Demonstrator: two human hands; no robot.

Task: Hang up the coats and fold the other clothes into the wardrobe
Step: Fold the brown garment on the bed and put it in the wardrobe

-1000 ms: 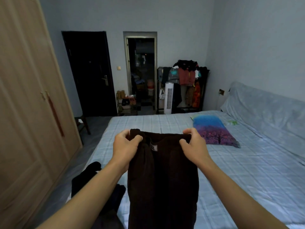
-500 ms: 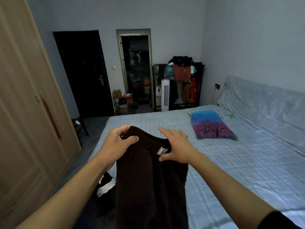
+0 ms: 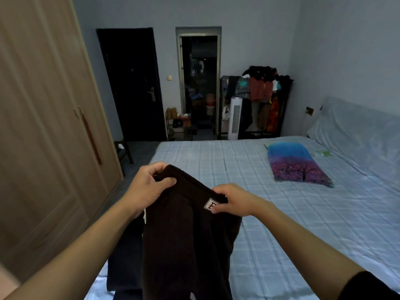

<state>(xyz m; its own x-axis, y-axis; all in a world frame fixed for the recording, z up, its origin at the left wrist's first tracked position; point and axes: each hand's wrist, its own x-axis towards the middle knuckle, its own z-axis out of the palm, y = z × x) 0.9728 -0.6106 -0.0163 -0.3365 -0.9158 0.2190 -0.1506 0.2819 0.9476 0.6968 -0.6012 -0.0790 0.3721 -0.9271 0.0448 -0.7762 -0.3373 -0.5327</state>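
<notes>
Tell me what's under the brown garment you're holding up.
Under the brown garment, held by the left hand and right hand, a dark clothes pile lies on the bed edge. How much lies behind the garment is hidden.

Dim grey-walled bedroom [image 3: 238, 14], blue checked bed [image 3: 303, 224], black door [image 3: 132, 83], laden clothes rack [image 3: 259, 100].

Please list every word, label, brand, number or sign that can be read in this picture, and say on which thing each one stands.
"E": a single dark letter, as far as it can be read, on the small white patch sewn at the top edge of the dark brown garment, which the left hand and right hand grip.
Nothing else in the room carries readable text.
</notes>
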